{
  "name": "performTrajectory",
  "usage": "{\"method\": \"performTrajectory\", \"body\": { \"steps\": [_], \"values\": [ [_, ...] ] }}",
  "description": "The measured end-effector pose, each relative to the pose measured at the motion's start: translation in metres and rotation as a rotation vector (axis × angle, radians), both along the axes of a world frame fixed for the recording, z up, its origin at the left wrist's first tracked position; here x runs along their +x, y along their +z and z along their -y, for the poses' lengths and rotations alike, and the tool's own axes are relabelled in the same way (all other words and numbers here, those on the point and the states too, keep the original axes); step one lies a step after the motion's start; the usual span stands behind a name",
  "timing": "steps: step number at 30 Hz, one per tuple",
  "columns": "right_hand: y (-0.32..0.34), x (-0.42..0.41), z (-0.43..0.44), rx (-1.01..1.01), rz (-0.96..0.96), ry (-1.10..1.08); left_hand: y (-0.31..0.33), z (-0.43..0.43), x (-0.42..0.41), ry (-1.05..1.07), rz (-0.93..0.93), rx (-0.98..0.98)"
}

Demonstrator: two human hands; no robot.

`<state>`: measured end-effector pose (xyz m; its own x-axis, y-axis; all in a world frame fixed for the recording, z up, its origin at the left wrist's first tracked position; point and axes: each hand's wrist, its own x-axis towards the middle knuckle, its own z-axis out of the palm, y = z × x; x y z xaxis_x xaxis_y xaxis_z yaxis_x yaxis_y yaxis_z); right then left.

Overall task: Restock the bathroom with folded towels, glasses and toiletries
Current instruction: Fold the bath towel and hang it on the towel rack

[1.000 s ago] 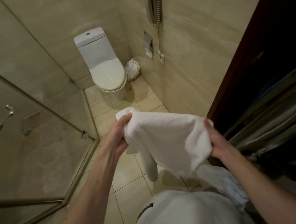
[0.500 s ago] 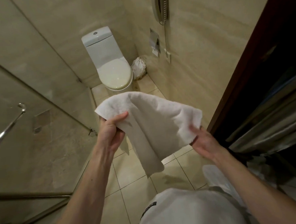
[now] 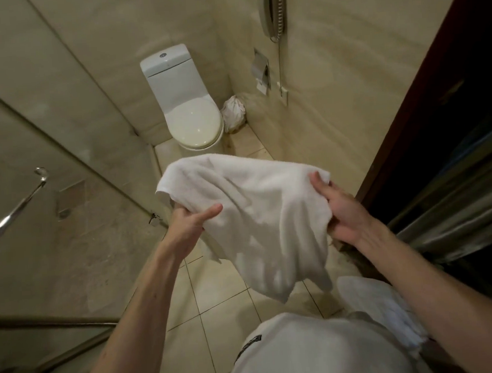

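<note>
The person holds a white towel point(image 3: 258, 214) up in the air over the tiled floor point(image 3: 223, 308), in front of the toilet point(image 3: 188, 115). The left hand point(image 3: 189, 224) pinches its left edge, thumb on top and fingers tucked beneath. The right hand point(image 3: 341, 212) grips the right edge, fingers curled onto the cloth. The towel sags between them, one lower corner hanging free. A crumpled white bag point(image 3: 234, 113) sits just beside the toilet.

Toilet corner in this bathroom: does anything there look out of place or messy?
Yes. A crumpled white bundle sits on the tiled floor in the corner, close beside the white ceramic toilet. It looks like a tied bag or wrapped bin; I cannot tell which. The toilet's lid is down.
</note>
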<state>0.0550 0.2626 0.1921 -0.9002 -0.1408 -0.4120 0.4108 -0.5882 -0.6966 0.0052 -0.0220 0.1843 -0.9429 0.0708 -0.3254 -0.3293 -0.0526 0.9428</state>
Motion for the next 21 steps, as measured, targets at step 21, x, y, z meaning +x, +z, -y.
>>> {"method": "performTrajectory", "body": {
  "steps": [21],
  "values": [
    [0.026,-0.006,-0.055,0.154,0.163,0.029,-0.019,-0.002,-0.027,-0.191,-0.012,0.133]
  ]
}}
